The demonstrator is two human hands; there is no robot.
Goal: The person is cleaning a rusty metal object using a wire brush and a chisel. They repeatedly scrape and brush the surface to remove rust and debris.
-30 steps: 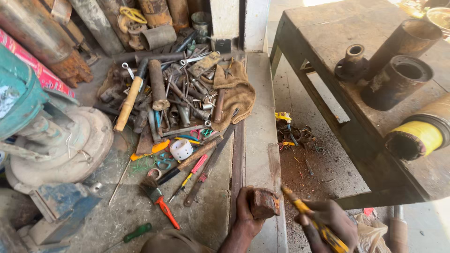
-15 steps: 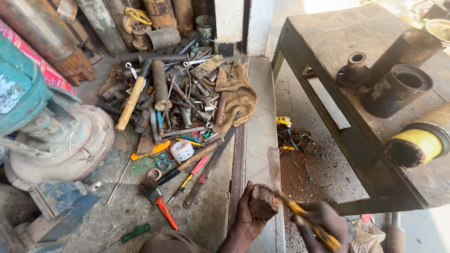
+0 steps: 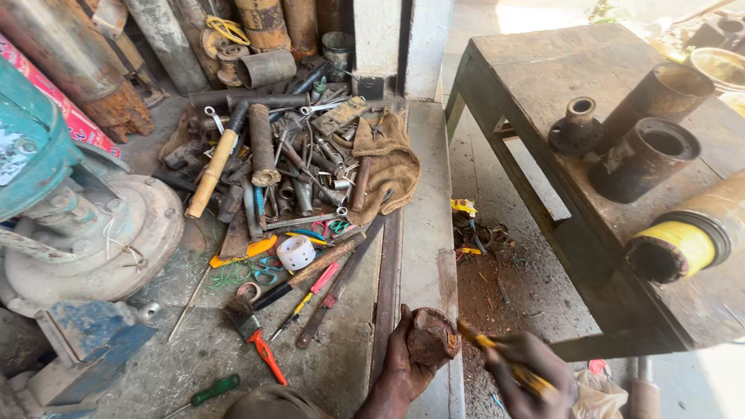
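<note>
My left hand (image 3: 402, 371) grips a rusty round metal part (image 3: 431, 337) at the bottom centre of the head view, resting it on the edge of a concrete ledge (image 3: 429, 233). My right hand (image 3: 528, 374) holds a yellow-handled tool (image 3: 497, 353) whose tip touches the right side of the rusty part. Both hands sit just above the bottom edge of the frame.
A heap of wrenches, pipes, a wooden-handled hammer (image 3: 214, 167) and a brown cloth (image 3: 392, 163) lies on the floor ahead. A red-handled brush (image 3: 252, 330) and a green screwdriver (image 3: 208, 392) lie nearer. A teal machine (image 3: 70, 209) stands left. A dark metal table (image 3: 590, 132) with cylinders (image 3: 640, 159) stands right.
The view has shifted slightly. My hands stay at the bottom, with the yellow-handled tool brought down lower against the rusty part.
</note>
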